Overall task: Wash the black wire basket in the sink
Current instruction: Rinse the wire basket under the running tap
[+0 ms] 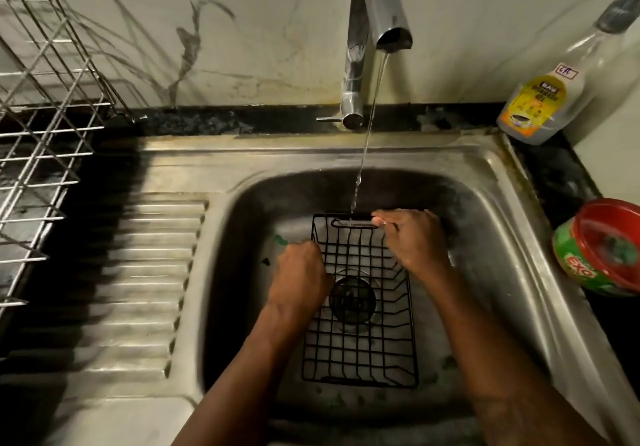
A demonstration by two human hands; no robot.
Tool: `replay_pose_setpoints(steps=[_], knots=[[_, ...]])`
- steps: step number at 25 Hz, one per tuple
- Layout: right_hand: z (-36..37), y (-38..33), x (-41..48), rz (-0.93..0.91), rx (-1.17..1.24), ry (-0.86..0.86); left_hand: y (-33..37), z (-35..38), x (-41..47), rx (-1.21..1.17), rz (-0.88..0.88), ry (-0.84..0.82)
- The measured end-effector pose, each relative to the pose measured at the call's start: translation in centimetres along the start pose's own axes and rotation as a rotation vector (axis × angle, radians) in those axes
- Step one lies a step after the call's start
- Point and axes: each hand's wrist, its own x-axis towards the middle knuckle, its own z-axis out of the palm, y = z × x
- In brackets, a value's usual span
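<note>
The black wire basket [360,345] lies in the steel sink [498,237], over the round drain. Water runs from the chrome tap [374,30] onto the handle slot in the basket's far end. My left hand [299,279] is closed on the basket's left rim, and something green shows just beyond its knuckles. My right hand [412,241] grips the far right corner, with its fingers at the handle slot under the stream.
A ribbed steel drainboard [145,283] lies left of the basin. A metal wire dish rack [45,134] stands at far left. A clear dishwash gel bottle [550,92] and a red and green soap tub [602,248] sit on the dark counter at right.
</note>
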Motion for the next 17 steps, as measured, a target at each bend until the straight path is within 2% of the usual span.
replay_pose_setpoints(steps=[3, 6, 8, 11, 13, 15, 17], knots=[[1.6, -1.2, 1.1, 0.013, -0.021, 0.01, 1.4, -1.4, -0.5, 0.013, 0.038, -0.025], [3.6, -6.6, 2.1, -0.188, -0.006, -0.082, 3.0, -2.9, -1.2, -0.043, 0.044, -0.015], [3.3, -8.3, 2.5, -0.229, 0.013, -0.129, 3.1, -3.4, -1.4, -0.034, 0.014, -0.01], [1.0, -5.2, 1.9, -0.08, -0.041, -0.185, 2.3, -2.9, -0.9, -0.051, -0.062, -0.014], [-0.8, -1.9, 0.9, 0.017, -0.007, -0.158, 2.0, -2.5, -0.7, -0.056, -0.093, -0.022], [-1.3, -0.7, 0.7, 0.028, -0.023, -0.082, 2.3, -2.4, -0.9, -0.061, -0.091, -0.033], [-0.4, -2.8, 1.2, -0.033, -0.059, -0.055, 2.7, -2.5, -1.0, -0.098, -0.075, -0.044]])
